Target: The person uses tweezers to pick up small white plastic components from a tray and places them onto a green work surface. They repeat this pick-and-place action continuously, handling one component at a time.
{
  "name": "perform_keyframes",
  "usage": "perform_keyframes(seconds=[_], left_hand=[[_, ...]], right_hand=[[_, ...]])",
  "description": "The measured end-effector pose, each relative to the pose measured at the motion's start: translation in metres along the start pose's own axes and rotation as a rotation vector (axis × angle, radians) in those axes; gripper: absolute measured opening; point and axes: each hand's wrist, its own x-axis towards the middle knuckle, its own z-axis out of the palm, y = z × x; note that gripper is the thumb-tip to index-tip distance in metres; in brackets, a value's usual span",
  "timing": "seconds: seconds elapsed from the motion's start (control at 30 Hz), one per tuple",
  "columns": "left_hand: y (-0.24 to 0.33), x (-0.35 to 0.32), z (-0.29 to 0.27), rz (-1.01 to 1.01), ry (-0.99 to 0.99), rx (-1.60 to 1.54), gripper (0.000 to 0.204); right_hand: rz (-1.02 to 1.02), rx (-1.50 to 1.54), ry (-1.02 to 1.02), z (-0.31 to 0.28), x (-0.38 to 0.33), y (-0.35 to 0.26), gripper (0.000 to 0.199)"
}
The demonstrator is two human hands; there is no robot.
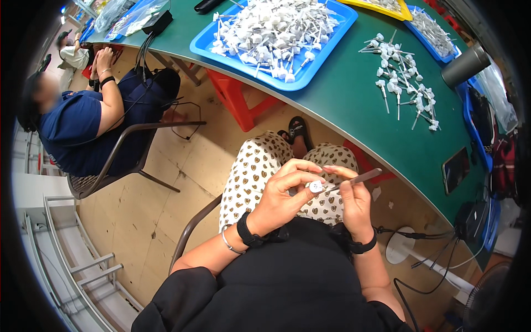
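Note:
My left hand (276, 202) pinches a small white plastic part (316, 186) with a round end between thumb and fingers, above my lap. Just to its right, my right hand (357, 202) grips a slim grey tool (366, 176). The tool looks like tweezers and tapers toward the white part; whether its tip touches the part I cannot tell. On the green table ahead, similar white parts with thin stems fill a blue tray (303, 83). A loose group of such stemmed parts (395, 86) lies on the tabletop to the right.
The green table (354, 110) curves around in front of me. A yellow tray (402, 12), another blue tray (437, 55), a dark grey cylinder (466, 65) and a phone (456, 169) lie toward the right. A person in blue (72, 119) sits at left. Cables (426, 235) hang at right.

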Motion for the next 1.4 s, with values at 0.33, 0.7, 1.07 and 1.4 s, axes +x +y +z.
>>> perform_keyframes(seconds=[0.33,0.7,1.07,1.4], left_hand=[[0.004,0.011,0.0,0.03,0.033,0.063,0.007],[0.086,0.214,-0.106,0.499,0.375,0.831,0.047],[0.058,0.217,0.063,0.185,-0.262,1.125,0.043],[0.04,0.224,0.058,0.201,-0.203,1.067,0.026]], right_hand=[[-0.146,0.282,0.123,-0.023,-0.006,-0.019,0.049],[-0.215,0.497,0.233,-0.073,-0.01,-0.056,0.028],[-0.221,0.493,0.275,-0.097,-0.022,-0.057,0.032],[-0.18,0.615,0.303,-0.104,-0.026,-0.055,0.031]])
